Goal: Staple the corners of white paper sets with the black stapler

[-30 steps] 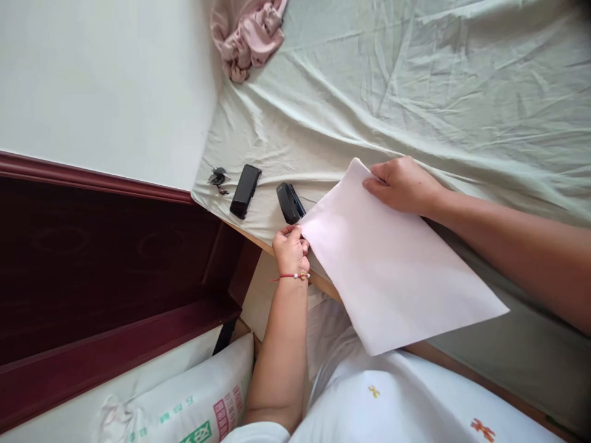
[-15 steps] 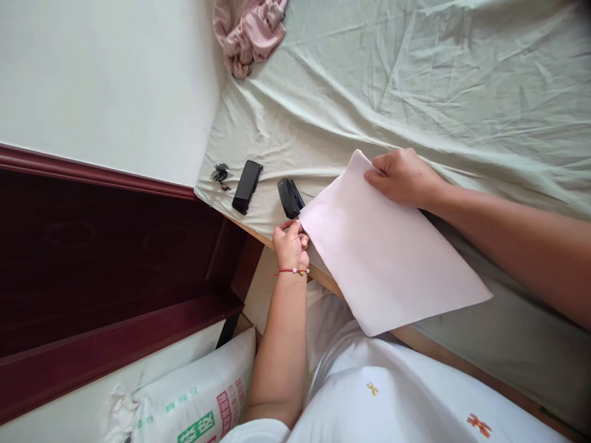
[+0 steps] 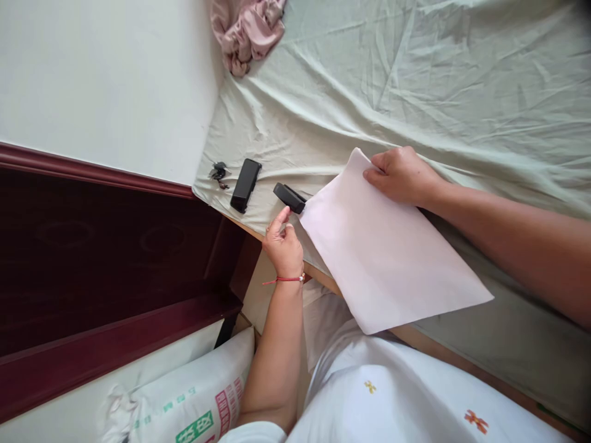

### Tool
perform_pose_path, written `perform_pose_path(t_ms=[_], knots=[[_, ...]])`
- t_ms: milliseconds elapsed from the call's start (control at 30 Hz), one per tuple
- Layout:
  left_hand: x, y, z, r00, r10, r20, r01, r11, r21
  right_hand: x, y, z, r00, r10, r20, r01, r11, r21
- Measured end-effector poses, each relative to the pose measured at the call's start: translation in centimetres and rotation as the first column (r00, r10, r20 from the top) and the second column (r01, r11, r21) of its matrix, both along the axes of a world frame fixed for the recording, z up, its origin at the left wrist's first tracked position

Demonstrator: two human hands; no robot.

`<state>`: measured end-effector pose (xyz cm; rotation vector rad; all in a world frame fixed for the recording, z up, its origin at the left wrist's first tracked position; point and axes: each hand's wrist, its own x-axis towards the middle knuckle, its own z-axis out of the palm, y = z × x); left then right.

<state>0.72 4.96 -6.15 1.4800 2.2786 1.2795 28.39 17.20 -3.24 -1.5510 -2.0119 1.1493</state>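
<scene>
My right hand [image 3: 404, 175] grips a white sheet of paper [image 3: 392, 252], perhaps several sheets, near its top corner. The thumb lies on top and the other fingers are hidden beneath. At the paper's left corner a black stapler [image 3: 289, 198] lies on the bed sheet, its end against that corner. My left hand [image 3: 283, 243], with a red string bracelet on the wrist, is just in front of the stapler. Its index finger stretches out and its tip touches or nearly touches the stapler's near side. Nothing shows in that hand.
Left of the stapler lie a black phone-like block [image 3: 245, 186] and a small dark bundle, maybe keys [image 3: 218, 172]. A pink cloth [image 3: 249, 34] lies at the back on the pale green sheet [image 3: 415, 80]. Below stand a dark red wooden panel [image 3: 115, 246] and a white sack [image 3: 194, 387].
The stapler has turned, its far end swinging left and down. My left hand has shifted slightly left, its index finger now extended. The right hand and paper stay nearly still.
</scene>
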Motion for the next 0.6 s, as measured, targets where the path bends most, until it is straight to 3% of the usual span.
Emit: perform_pose_path(t_ms=[167, 300, 400, 600], knots=[[-0.2, 0.0, 0.4, 0.986, 0.014, -0.165, -0.011, 1.000, 0.014, 0.0, 0.0, 0.0, 1.000, 0.011, 0.015, -0.011, 1.000, 0.018], [-0.8, 1.2, 1.0, 0.929, -0.210, -0.304, 0.214, 0.977, -0.022, 0.1, 0.1, 0.0, 1.000, 0.026, 0.007, -0.026, 1.000, 0.010], [-1.4, 2.2, 1.6, 0.894, -0.343, -0.287, 0.333, 0.939, -0.085, 0.1, 0.1, 0.0, 0.999, 0.032, 0.011, -0.032, 0.999, 0.016], [-2.8, 2.5, 3.1, 0.856, -0.475, -0.203, 0.454, 0.879, -0.146, 0.3, 0.1, -0.4, 0.999, 0.046, -0.012, -0.046, 0.998, 0.041]])
